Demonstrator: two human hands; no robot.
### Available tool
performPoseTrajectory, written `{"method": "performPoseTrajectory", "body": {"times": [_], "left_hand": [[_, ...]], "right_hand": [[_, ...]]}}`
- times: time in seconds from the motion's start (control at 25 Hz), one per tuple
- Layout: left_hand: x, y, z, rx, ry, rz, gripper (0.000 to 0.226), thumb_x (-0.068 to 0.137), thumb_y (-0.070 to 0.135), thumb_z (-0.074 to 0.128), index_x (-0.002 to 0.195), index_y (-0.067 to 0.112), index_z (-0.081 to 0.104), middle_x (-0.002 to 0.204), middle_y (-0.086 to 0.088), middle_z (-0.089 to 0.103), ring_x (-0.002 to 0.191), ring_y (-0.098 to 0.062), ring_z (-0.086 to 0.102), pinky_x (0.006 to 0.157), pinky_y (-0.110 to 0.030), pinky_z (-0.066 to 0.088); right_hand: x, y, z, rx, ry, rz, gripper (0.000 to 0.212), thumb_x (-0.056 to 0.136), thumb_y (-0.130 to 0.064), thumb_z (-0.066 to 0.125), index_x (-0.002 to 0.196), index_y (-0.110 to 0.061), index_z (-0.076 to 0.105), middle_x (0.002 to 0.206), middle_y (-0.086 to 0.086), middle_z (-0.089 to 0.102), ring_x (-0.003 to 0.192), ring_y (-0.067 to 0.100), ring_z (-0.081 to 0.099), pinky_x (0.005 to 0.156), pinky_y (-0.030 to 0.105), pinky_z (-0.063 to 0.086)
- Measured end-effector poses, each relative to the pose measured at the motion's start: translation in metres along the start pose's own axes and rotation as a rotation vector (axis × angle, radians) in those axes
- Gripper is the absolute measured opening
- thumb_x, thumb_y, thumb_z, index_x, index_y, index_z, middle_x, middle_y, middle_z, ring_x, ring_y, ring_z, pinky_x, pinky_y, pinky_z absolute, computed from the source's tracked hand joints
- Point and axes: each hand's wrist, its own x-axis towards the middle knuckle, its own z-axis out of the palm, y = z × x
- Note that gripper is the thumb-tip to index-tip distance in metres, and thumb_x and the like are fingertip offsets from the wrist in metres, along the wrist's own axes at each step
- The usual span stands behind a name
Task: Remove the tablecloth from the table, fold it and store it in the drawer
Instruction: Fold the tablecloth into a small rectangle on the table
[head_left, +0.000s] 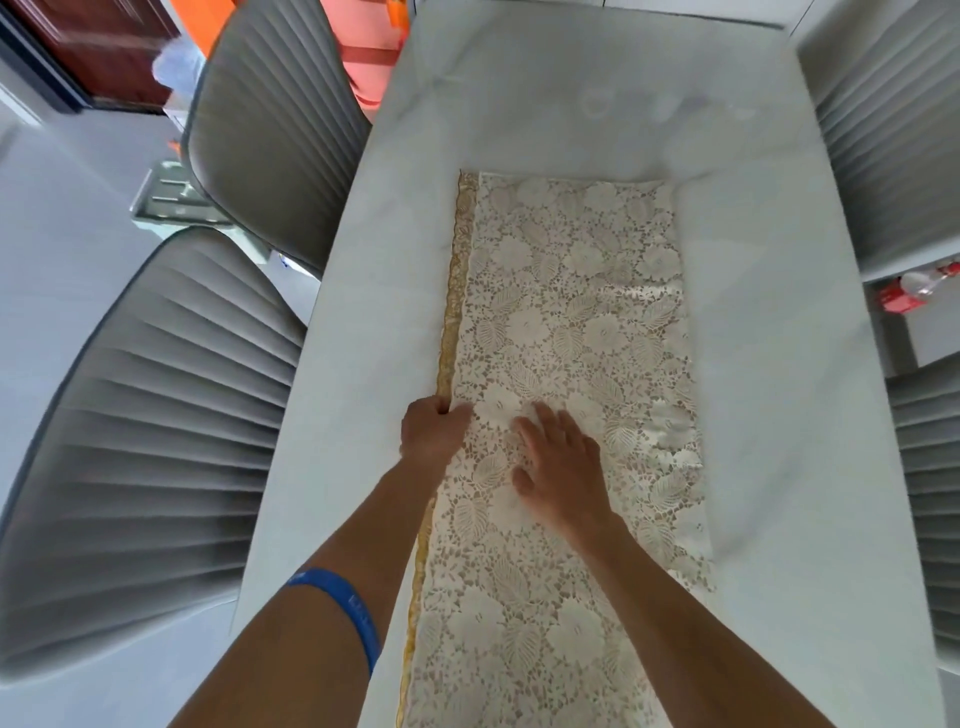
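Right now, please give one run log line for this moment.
stage: folding | cream lace tablecloth: long strip on white table | left hand: grips gold edge | right hand: flat on cloth

Single view, head-worn, wide-angle. It stands at the near short edge of the white table (597, 78) and looks forward and steeply down along the table's length to its far edge. The near edge lies under the frame's bottom. Close range: both forearms enter from the bottom, the left hand (434, 428) and right hand (558, 467) sit near the frame's centre over the folded lace tablecloth (571, 312). Lens curvature bends the table's long edges and the grey chairs (156, 415) flanking both sides. No second view, so no shared area.
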Motion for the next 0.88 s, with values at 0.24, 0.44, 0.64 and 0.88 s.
{"method": "performPoseTrajectory", "body": {"times": [0.24,0.44,0.64,0.88], "left_hand": [[-0.002,-0.019,-0.017,0.008,0.053,0.057,0.027,0.078,0.026,0.069,0.064,0.009,0.054,0.061,-0.002,0.051,0.055,-0.016,0.047,0.050,-0.026,0.040],[0.001,-0.023,-0.013,0.234,0.136,0.215,0.031,0.086,0.032,0.064,0.064,0.012,0.056,0.056,0.004,0.052,0.056,-0.018,0.052,0.051,-0.025,0.038],[-0.016,-0.028,-0.020,0.375,0.268,0.337,0.022,0.087,0.024,0.063,0.106,0.014,0.056,0.108,-0.009,0.058,0.097,-0.028,0.056,0.082,-0.040,0.049],[-0.123,-0.142,-0.018,0.993,-0.183,0.754,0.057,0.101,0.038,0.031,0.154,0.031,0.013,0.164,-0.001,0.002,0.151,-0.025,0.000,0.120,-0.049,0.015]], "right_hand": [[-0.009,0.003,0.000,-0.004,0.003,0.048,0.063,0.098,-0.042,0.046,0.152,-0.029,0.018,0.166,0.002,0.006,0.152,0.030,0.007,0.119,0.052,0.014],[-0.013,0.006,0.005,-0.006,0.028,0.065,0.067,0.099,-0.043,0.044,0.155,-0.028,0.011,0.166,0.005,-0.002,0.152,0.032,0.002,0.120,0.052,0.012],[-0.027,0.007,0.020,-0.020,-0.010,0.119,0.065,0.102,-0.046,0.031,0.156,-0.029,0.000,0.166,0.006,-0.008,0.151,0.035,-0.005,0.121,0.056,0.006],[-0.088,0.004,0.053,0.008,0.045,0.066,0.063,0.103,-0.048,0.028,0.157,-0.030,0.002,0.165,0.005,-0.009,0.151,0.033,-0.009,0.122,0.051,0.002]]}}
